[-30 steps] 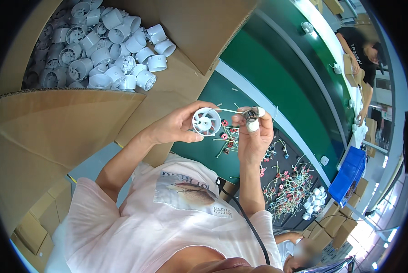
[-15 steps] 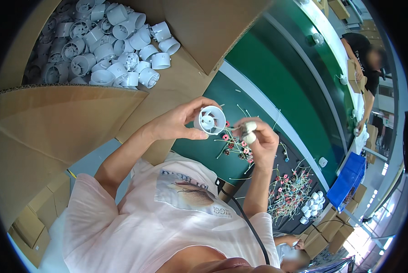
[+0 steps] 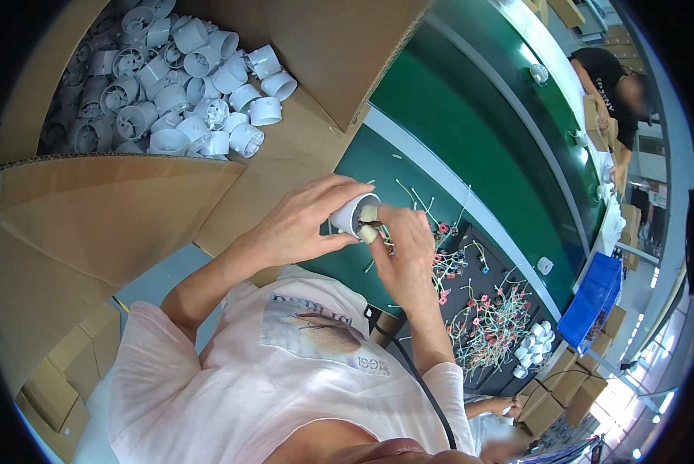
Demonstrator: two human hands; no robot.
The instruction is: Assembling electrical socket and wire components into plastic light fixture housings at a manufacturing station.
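My left hand [image 3: 297, 220] grips a white round plastic housing [image 3: 345, 214] by its outer wall, its open mouth tilted toward my right hand. The thumb and forefinger of my right hand [image 3: 405, 251] wear pale finger cots [image 3: 368, 233] and pinch together inside that mouth. Something small and dark shows between those fingertips, but I cannot make out what it is. Beside and behind the right hand, red and black parts with thin pale wires [image 3: 442, 230] lie on the work surface.
At upper left an open cardboard box [image 3: 115, 209] holds many white housings [image 3: 173, 97]. A larger pile of wired parts [image 3: 490, 325] and several white pieces [image 3: 534, 348] lie right. Beyond runs a green conveyor belt [image 3: 471, 108], with a blue bin [image 3: 591, 305] and a co-worker [image 3: 610, 93].
My right hand has moved left, from beside the housing to its mouth, with the fingertips now inside. My left hand has turned the housing's mouth toward the right hand.
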